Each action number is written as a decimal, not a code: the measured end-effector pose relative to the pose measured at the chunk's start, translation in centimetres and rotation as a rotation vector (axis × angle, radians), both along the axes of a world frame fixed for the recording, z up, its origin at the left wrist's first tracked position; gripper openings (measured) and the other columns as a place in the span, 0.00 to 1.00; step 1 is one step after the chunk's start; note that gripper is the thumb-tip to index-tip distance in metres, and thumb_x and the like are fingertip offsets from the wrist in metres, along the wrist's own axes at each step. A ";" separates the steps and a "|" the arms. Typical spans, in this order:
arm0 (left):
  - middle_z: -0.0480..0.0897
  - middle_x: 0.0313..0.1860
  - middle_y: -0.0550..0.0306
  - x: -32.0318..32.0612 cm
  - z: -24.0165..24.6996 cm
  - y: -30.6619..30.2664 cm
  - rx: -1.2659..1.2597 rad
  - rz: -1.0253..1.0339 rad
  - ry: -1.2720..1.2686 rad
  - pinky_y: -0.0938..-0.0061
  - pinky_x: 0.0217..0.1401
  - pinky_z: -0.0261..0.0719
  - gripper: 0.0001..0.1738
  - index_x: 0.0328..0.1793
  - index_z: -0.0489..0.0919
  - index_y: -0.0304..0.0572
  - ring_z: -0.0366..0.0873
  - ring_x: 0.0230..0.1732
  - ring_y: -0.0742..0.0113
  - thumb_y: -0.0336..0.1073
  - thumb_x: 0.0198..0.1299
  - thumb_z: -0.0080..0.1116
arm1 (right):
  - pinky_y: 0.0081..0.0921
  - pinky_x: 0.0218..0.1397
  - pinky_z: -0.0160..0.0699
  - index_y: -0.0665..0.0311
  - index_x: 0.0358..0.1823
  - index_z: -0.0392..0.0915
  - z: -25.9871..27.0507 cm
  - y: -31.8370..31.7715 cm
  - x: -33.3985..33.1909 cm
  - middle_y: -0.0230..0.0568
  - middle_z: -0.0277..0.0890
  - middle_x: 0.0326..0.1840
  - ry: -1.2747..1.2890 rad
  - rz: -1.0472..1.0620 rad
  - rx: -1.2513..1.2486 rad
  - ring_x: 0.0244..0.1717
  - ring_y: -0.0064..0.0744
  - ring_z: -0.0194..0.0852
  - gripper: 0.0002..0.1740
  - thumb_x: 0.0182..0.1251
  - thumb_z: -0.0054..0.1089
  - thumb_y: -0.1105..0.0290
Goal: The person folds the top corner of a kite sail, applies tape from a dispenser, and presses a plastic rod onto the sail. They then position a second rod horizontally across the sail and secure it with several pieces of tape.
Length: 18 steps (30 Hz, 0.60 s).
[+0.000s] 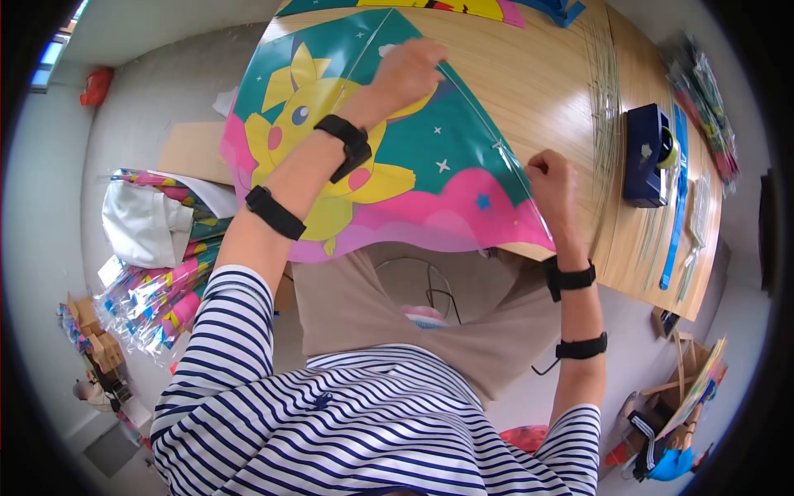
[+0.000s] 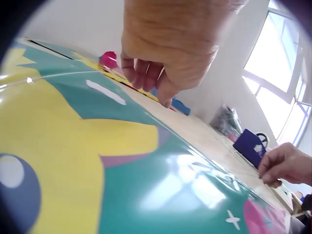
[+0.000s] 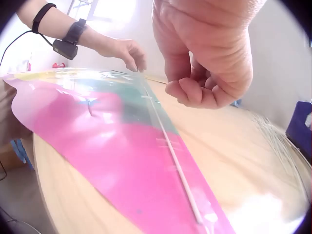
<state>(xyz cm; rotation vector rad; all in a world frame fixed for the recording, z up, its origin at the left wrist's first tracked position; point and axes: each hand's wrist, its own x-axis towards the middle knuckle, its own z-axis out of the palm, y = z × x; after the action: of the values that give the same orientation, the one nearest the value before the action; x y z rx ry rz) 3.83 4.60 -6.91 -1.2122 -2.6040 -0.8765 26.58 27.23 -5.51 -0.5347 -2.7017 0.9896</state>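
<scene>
A kite sheet (image 1: pixel 475 124) printed with a yellow cartoon figure covers the table's left part, its pink lower edge reaching over the lap. Along its right edge runs a thin white rod (image 3: pixel 178 170). My left hand (image 1: pixel 407 76) is over the sheet's upper right edge, fingers bent and thumb pointing down; I cannot tell whether the fingertips pinch anything. Close by the rod edge, lower down, is my right hand (image 1: pixel 552 186). In the right wrist view its fingers (image 3: pixel 195 92) are curled in above the wood, nothing visible between them.
A bundle of thin rods (image 1: pixel 606 107) lies on the wooden table (image 1: pixel 529 74), beside a dark blue tape dispenser (image 1: pixel 645 157). A blue strip (image 1: pixel 674 223) lies farther right. Wrapped kites (image 1: pixel 169 289) are piled at the left, and another printed sheet (image 1: pixel 496 10) is at the far edge.
</scene>
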 end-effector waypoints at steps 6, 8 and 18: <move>0.81 0.35 0.48 3.8 -0.2 3.8 -0.018 0.003 -0.241 0.55 0.43 0.76 0.15 0.34 0.79 0.39 0.79 0.43 0.46 0.39 0.50 0.73 | 0.49 0.43 0.80 0.67 0.28 0.84 -2.4 -1.9 -4.6 0.60 0.83 0.33 -0.102 0.054 0.072 0.39 0.62 0.82 0.08 0.51 0.55 0.78; 0.81 0.33 0.49 4.0 -1.0 4.2 -0.013 -0.003 -0.263 0.56 0.39 0.75 0.16 0.32 0.78 0.39 0.80 0.40 0.46 0.40 0.49 0.74 | 0.50 0.43 0.80 0.67 0.28 0.84 -2.5 -2.0 -4.7 0.60 0.82 0.32 -0.094 0.070 0.109 0.39 0.63 0.82 0.08 0.51 0.54 0.78; 0.81 0.28 0.52 2.5 -2.8 4.8 -0.036 0.019 -0.272 0.58 0.32 0.74 0.19 0.29 0.78 0.43 0.79 0.33 0.50 0.44 0.44 0.79 | 0.51 0.42 0.81 0.69 0.27 0.83 -2.2 1.5 2.3 0.61 0.81 0.31 -0.125 0.182 0.167 0.38 0.63 0.82 0.07 0.53 0.54 0.78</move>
<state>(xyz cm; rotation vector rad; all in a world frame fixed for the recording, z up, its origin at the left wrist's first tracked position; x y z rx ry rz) 6.32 9.37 -9.68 -1.1464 -2.8466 -1.0630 28.86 28.75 -7.75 -0.3339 -2.9533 0.7848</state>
